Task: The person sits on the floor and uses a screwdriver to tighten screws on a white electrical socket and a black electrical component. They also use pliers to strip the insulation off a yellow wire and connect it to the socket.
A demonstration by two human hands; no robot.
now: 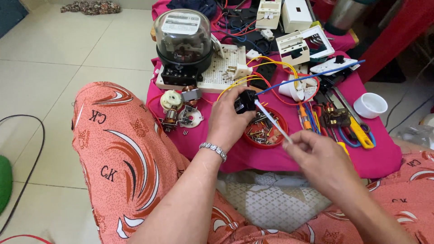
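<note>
1. Left hand (226,119): fingers clamped on a small black electrical component (245,101), held above the tabletop just at 9 o'clock of the red dish (282,135).
2. Right hand (316,151): fingertips pinched together on the lower end of a thin white rod (272,120), probably a slim tool or stiff wire; its upper end touches the black component.
3. Step in hand, by my reading: working the rod tip into the component, either seating a lead or turning a terminal. Which of the two cannot be told.
4. Next move would call for a steady left grip and fine alignment of the rod tip.
5. Red dish holds small screws and metal bits, directly under the rod.
6. Blue wire (312,77) and yellow wire (273,61) run from the component's area toward 1 o'clock.
7. Domed electricity meter (183,43) stands on a white perforated board (217,70) at 11 o'clock.
8. White cup (370,105) at 3 o'clock; all rests on a magenta cloth (384,158).
</note>
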